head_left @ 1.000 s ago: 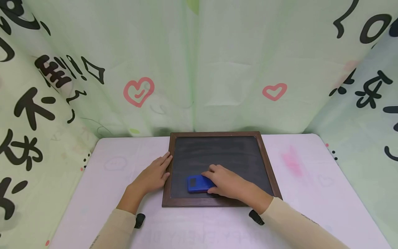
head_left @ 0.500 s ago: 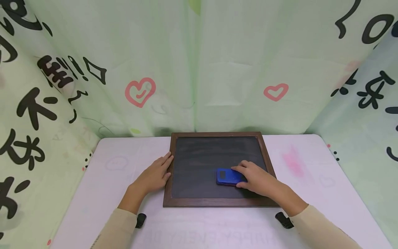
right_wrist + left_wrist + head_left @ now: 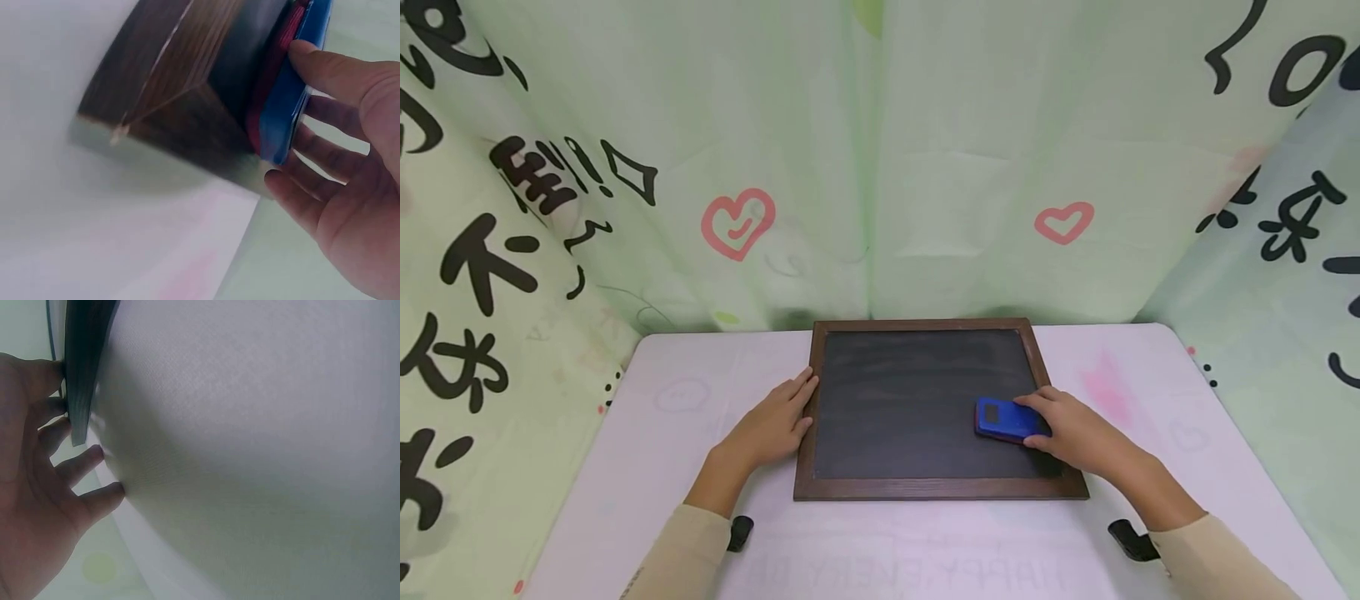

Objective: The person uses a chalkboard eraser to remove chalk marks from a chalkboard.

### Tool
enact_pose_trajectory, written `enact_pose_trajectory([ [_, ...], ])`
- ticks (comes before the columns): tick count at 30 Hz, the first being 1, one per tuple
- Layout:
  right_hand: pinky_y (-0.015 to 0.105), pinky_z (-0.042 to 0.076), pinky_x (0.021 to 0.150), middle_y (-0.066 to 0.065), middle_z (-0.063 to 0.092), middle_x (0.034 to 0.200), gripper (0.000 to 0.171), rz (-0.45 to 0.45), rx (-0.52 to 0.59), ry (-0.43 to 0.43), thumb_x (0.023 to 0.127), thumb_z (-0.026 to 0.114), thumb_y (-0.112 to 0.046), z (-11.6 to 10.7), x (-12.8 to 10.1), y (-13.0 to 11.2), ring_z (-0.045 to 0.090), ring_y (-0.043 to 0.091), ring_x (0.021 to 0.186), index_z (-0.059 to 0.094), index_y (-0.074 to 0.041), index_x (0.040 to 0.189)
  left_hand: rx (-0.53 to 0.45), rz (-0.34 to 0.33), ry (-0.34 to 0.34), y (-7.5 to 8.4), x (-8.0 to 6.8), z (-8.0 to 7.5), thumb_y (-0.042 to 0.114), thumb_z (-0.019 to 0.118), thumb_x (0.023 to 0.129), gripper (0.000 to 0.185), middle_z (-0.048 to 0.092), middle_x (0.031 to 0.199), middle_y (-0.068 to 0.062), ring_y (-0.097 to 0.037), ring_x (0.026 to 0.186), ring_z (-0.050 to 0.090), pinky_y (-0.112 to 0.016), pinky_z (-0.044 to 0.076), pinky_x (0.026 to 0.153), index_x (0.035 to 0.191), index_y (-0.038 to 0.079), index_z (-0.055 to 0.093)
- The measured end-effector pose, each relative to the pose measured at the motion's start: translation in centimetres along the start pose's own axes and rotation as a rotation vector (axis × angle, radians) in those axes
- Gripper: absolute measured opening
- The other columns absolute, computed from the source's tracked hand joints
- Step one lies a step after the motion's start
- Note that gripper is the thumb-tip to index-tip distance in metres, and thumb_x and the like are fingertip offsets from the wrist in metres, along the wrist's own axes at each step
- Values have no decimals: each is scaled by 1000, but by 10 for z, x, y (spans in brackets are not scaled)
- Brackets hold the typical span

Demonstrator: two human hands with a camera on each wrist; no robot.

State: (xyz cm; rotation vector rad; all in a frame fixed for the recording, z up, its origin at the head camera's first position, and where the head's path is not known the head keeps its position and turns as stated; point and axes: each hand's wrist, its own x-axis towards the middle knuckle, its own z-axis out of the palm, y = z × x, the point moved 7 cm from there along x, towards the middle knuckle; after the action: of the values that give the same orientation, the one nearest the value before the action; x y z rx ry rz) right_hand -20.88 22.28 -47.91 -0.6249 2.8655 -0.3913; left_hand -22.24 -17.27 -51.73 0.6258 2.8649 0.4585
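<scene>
A small blackboard (image 3: 917, 400) in a brown wooden frame lies on the table, its dark surface faintly smeared. My right hand (image 3: 1078, 429) grips a blue eraser (image 3: 1003, 419) between thumb and fingers, flat on the board near its right side. In the right wrist view the eraser (image 3: 284, 112) shows a dark red felt underside against the board, close to the frame's corner (image 3: 181, 119). My left hand (image 3: 767, 421) rests at the left edge of the frame, fingers extended. In the left wrist view that hand (image 3: 44, 487) has its fingertips along the frame's edge (image 3: 84, 375) and the table.
The table (image 3: 700, 375) has a white cover with a pink smudge (image 3: 1108, 387) at the right. Pale green curtains (image 3: 955, 167) with hearts and black writing stand behind it and on both sides. A black wrist device (image 3: 1133, 542) sits below the right sleeve.
My right hand has slid the blue eraser from the lower middle of the board to its right side and slightly upward. The left hand and the board stay in place.
</scene>
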Motion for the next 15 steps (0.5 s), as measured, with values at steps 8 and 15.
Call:
enact_pose_trajectory([
  [8,51,59,91,18,63,122,58,-31,-27,15,88,84,-27,2,6,-7,65,34,109,63,2,135,5,2,7,2,-1,-1,21,53,108,64,21,172,-14,-39,155,30,-52,30,126,163,2,28],
  [15,46,59,89,16,63,121,60,-95,-57,-3,90,82,-30,7,20,-34,65,29,107,62,2,137,-3,7,16,2,-1,-2,20,53,107,64,23,172,-15,-41,154,31,-53,31,126,163,2,29],
])
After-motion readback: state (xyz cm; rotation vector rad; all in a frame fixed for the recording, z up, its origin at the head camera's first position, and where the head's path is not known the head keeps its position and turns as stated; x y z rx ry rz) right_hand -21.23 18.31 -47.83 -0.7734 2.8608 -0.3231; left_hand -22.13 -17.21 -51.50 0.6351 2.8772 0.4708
